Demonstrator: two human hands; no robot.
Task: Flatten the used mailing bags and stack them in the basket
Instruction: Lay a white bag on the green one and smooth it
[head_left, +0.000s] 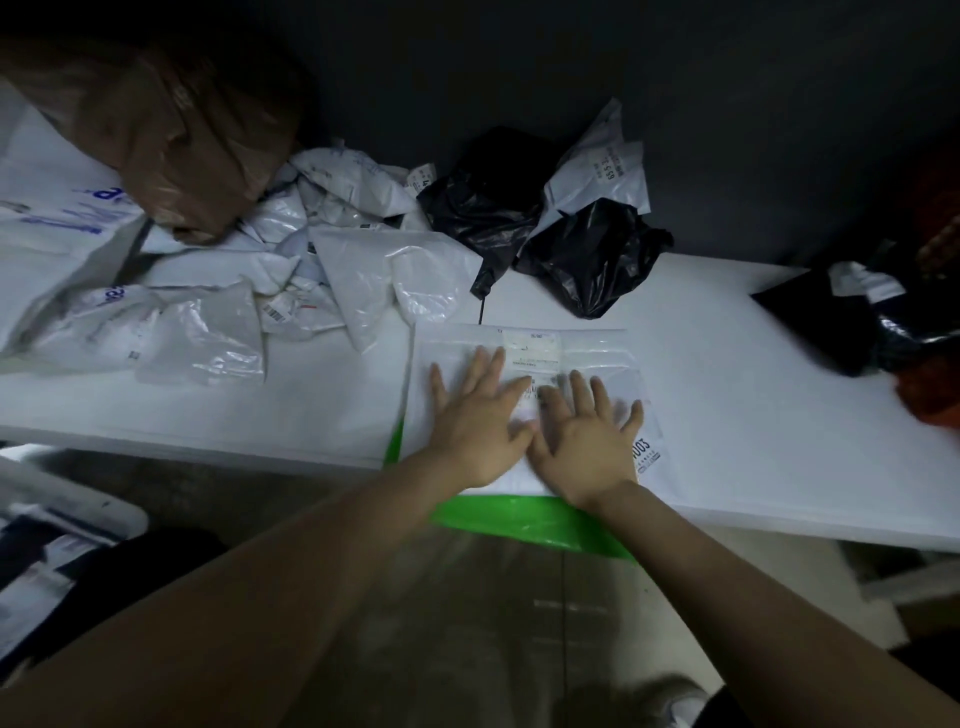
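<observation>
white table (727, 384) bears bags (395, 280), apparently plastic.

bare table (727, 364) right (bags (208, 291) left)

wall (727, 104): dark grey | table (753, 415): white | light: dim

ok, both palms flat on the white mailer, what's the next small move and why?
Probably sweep both hands outward toward the bag's side edges. The left hand and right hand press flat, side by side, on the middle of the white mailing bag, so its outer parts look unpressed.
</observation>
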